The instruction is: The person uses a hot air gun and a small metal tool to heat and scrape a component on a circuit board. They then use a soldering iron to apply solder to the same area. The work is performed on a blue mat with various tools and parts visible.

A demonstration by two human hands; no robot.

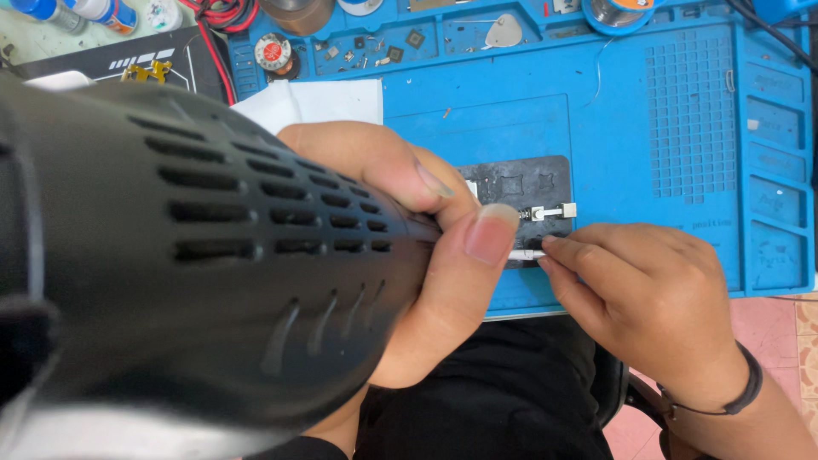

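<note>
My left hand [422, 230] is wrapped around the front of a large black hot-air gun [213, 255] with vent slots, which fills the left of the head view and points right. Its nozzle tip is hidden behind my thumb. A black board holder [528, 183] with a small metal clamp [555, 210] lies on the blue work mat [545, 111] just past the nozzle. My right hand [648, 298] pinches a small white piece [528, 254] at the holder's near edge, its fingertips almost touching my left thumb.
White paper [319, 100] lies on the mat behind my left hand. The mat's back trays hold small chips and parts [375, 49], a round tin [273, 53] and a solder spool [618, 12]. Red and black wires [223, 15] run at the back left.
</note>
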